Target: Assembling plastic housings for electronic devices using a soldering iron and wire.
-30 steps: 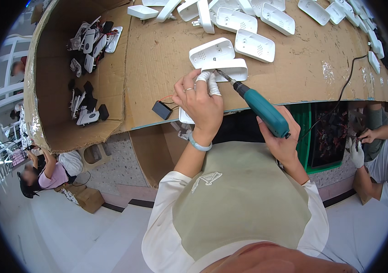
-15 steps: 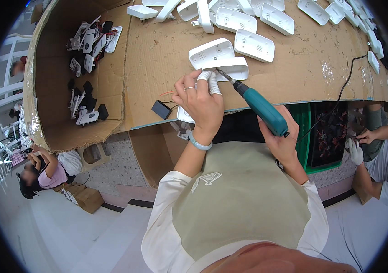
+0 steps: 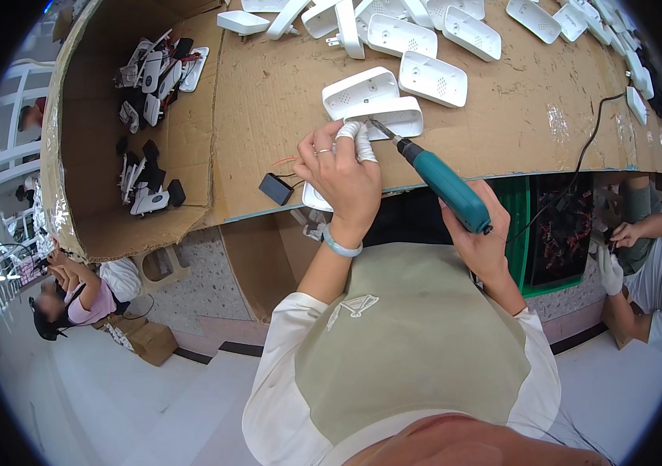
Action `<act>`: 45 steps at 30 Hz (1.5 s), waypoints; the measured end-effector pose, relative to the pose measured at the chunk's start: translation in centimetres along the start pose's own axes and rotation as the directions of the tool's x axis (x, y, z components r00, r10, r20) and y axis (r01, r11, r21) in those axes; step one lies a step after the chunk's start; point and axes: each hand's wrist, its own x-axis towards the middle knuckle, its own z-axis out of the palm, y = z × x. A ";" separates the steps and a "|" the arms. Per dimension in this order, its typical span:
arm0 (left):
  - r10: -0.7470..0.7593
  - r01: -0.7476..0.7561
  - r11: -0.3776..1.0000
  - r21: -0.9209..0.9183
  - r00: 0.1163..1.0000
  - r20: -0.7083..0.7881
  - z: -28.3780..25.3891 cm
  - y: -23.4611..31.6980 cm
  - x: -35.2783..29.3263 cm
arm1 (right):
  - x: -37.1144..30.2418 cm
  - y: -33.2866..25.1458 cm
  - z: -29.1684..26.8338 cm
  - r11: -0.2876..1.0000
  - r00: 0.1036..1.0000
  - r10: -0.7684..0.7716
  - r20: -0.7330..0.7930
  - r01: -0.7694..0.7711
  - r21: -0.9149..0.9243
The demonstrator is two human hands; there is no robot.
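Note:
My left hand (image 3: 340, 172), with white tape round some fingertips, pinches the near-left end of a white plastic housing (image 3: 404, 118) on the cardboard-covered table. In my right hand (image 3: 483, 242) is a teal electric screwdriver (image 3: 449, 188), its body lying along the palm. The driver's bit slants down into the housing's open side beside my left fingertips; the screw, if any, is hidden. Directly behind lies another open housing (image 3: 360, 92). A small black box (image 3: 276, 189) with thin wires rests left of my left hand, and a white part (image 3: 315, 199) shows partly beneath my wrist.
More white housings (image 3: 401, 35), some with plug prongs, cover the far side of the table. At left, a cardboard box (image 3: 86, 155) on its side holds wired assemblies. A black cable (image 3: 597, 128) crosses the right. A green crate (image 3: 524, 225) stands below; co-workers sit on both sides.
My hands, the screwdriver and the housing look unmoved. The co-workers' hands at the left and right have shifted slightly.

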 end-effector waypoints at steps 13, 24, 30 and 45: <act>-0.008 0.008 1.000 0.000 1.000 0.005 -0.2 0.2 0.1 | 0.1 -0.1 -0.1 1.000 1.000 -0.008 0.000 0.008 -0.006; -0.018 0.020 0.999 -0.046 0.999 0.031 -0.2 0.0 0.2 | -1.0 -1.2 -1.3 0.993 0.992 0.098 -0.075 -0.092 0.075; -0.012 0.014 0.999 -0.050 0.999 0.038 -0.3 0.1 0.1 | -1.4 -1.3 -1.7 0.992 0.990 0.112 -0.086 -0.106 0.074; -0.311 0.327 0.935 -0.140 0.942 0.122 -6.7 -3.7 -1.4 | -1.8 -1.7 -2.2 0.987 0.986 0.134 -0.102 -0.124 0.102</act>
